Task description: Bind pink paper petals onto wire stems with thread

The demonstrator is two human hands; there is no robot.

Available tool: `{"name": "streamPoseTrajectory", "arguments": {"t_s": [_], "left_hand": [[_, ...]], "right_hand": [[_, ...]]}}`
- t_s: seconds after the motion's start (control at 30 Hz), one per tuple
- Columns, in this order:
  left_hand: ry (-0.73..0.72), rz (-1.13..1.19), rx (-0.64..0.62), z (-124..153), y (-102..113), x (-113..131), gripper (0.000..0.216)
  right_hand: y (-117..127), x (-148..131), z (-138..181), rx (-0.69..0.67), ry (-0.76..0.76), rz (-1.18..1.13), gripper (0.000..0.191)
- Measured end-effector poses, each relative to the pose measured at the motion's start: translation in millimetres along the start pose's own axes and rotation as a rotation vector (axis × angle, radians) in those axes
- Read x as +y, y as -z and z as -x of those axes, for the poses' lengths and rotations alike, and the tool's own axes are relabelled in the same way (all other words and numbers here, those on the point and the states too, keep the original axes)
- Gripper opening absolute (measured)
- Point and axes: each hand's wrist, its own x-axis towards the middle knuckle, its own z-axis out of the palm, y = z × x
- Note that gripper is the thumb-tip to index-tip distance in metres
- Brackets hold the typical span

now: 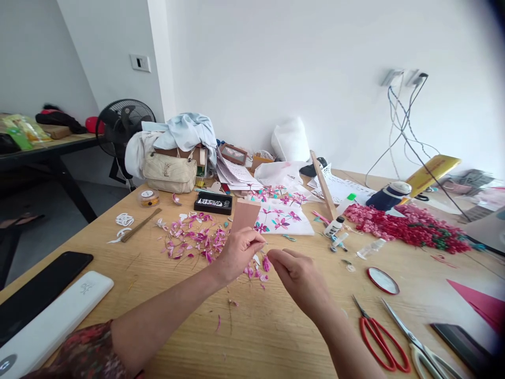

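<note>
My left hand is closed in a pinch above the middle of the table. A tiny thin tip shows at its fingers, but I cannot make out what they hold. Close by on the right, my right hand is also pinched, with a pink petal piece at its fingertips. A gap separates the two hands. Loose pink and white petals on thin stems lie scattered to the left and below the hands. Behind my left hand stands a brown card. Finished-looking purple and teal flowers rest on a white sheet.
Red-handled scissors, silver scissors and a round red-rimmed disc lie right. Small bottles stand near a heap of red-pink flowers. A black tray, beige handbag and white power bank are left.
</note>
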Motion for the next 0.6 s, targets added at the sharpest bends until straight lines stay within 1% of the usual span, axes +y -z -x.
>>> {"name": "streamPoseTrajectory", "arguments": {"t_s": [0.07,0.1,0.13,0.2,0.27,0.3,0.33,0.4,0.47,0.5,0.57,0.6], "left_hand": [[-0.034,-0.082,-0.033,-1,1,-2,0.009],[-0.051,-0.105,-0.058,-1,1,-3,0.009],[-0.071,-0.119,-0.088,-1,1,-3,0.01],[-0.113,-0.118,-0.167,-2,1,-4,0.011],[-0.119,-0.06,-0.25,-2,1,-3,0.01],[-0.095,0.004,-0.286,-1,0,-3,0.008],[-0.05,0.094,-0.315,-1,0,-2,0.007],[0.089,0.307,-0.34,1,0,0,0.007],[0.218,0.482,-0.303,3,0,2,0.014],[0.258,0.537,-0.27,3,-1,3,0.018],[0.289,0.584,-0.195,4,-2,5,0.021],[0.289,0.58,-0.16,4,-2,5,0.02]], "right_hand": [[10,-4,-1,-0.03,0.059,0.183,0.025],[15,-5,-3,-0.043,0.093,0.24,0.024],[19,-6,-4,-0.056,0.125,0.266,0.024],[28,-4,-9,-0.086,0.158,0.226,0.024],[36,1,-14,-0.116,0.14,0.082,0.026],[38,4,-16,-0.129,0.119,-0.019,0.026],[38,9,-18,-0.141,0.093,-0.131,0.026],[33,17,-21,-0.147,0.028,-0.362,0.024],[20,23,-20,-0.106,-0.042,-0.562,0.024],[12,25,-19,-0.075,-0.074,-0.638,0.024],[-5,24,-15,-0.008,-0.124,-0.713,0.024],[-11,22,-13,0.022,-0.142,-0.706,0.025]]}}
